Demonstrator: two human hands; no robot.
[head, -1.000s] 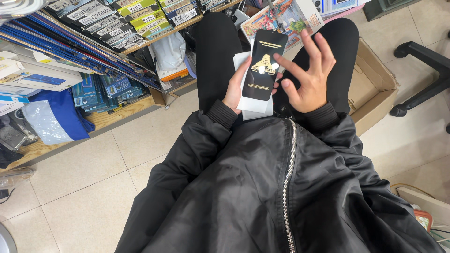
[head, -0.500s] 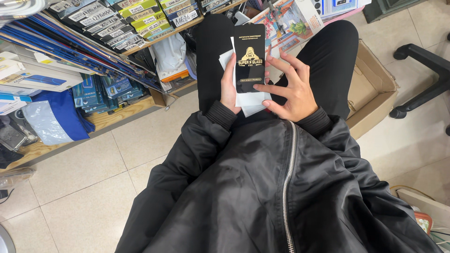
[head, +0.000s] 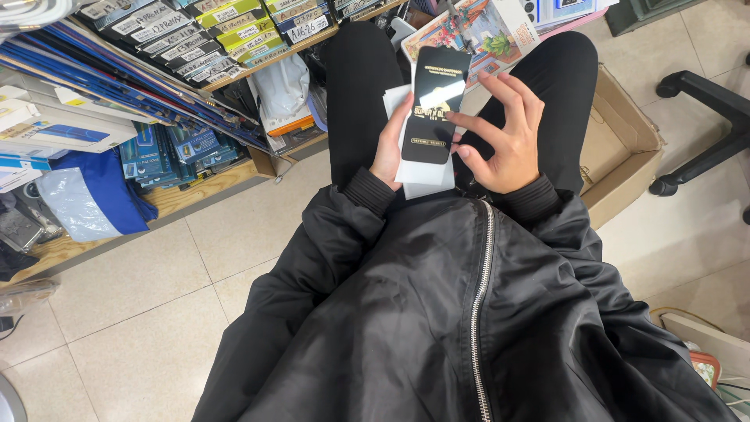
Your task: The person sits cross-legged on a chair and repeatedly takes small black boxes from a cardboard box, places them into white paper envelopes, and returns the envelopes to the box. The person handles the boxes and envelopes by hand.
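A pale tiled floor (head: 133,305) lies below a low wooden shelf (head: 101,227) packed with flat boxed goods. Above the person's black-trousered lap, a slim black packet (head: 434,105) with gold print and a glossy sheen stands nearly upright, backed by white packets (head: 422,173). The left hand (head: 389,144) cups the stack from behind, its grip closed on the white packets. The right hand (head: 504,133) pinches the black packet's edge, fingers spread. An open cardboard box (head: 625,148) sits right of the packet.

Slim black packet (head: 434,105) with gold print, upright over white sleeves (head: 426,176), above lap.
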